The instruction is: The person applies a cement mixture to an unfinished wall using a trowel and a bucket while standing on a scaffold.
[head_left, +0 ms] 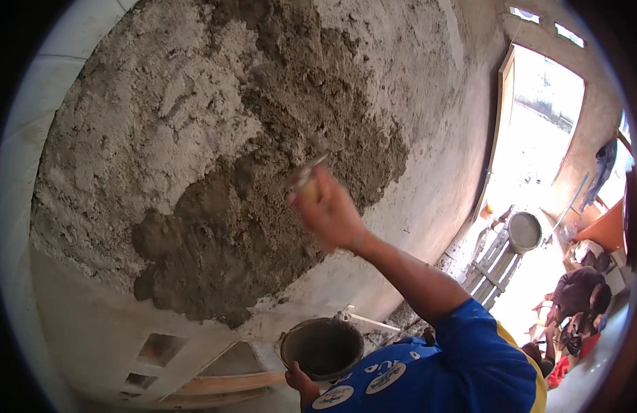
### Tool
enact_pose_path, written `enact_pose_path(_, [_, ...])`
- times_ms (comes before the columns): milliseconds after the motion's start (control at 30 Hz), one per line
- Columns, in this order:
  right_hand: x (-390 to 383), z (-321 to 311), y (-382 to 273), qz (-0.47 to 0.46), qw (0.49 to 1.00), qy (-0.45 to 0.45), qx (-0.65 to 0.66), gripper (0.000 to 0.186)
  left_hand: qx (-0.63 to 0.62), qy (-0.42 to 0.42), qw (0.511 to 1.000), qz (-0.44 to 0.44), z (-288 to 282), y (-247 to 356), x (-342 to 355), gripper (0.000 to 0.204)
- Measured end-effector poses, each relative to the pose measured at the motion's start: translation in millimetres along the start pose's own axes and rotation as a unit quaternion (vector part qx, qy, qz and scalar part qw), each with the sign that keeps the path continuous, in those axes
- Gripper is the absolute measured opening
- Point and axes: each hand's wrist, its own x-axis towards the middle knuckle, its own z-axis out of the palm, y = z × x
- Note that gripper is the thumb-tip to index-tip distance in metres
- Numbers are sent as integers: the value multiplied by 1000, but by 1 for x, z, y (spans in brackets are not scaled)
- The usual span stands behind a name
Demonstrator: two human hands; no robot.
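Observation:
Raised before a rough wall [160,103], my right hand [322,206] grips a trowel [307,175], slightly blurred, with its blade over a dark patch of wet mortar [215,248]. Paler, rough plaster surrounds the upper left of that patch; smoother wall shows to its right. At the bottom, my left hand [299,377] is closed at the rim of a dark bucket [322,344] with grey mortar inside, held beside my body in a blue and yellow shirt.
An open doorway [542,103] lets in bright light at the right. Below it stand a mortar bucket [524,230] and wooden planks [494,265]. A person [577,299] bends among red and dark items at lower right. Boards [229,385] lie beneath the wall openings.

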Motion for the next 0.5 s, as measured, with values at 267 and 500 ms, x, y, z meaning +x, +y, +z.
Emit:
enact_pose_path(267, [154,-1,45,183,769,354,501,14,132,47,990,1,-24,-97,37,47])
enact_pose_path(500, [249,84,-103,30,773,258,578,16,135,67,988,-38,-23,-82,20,51])
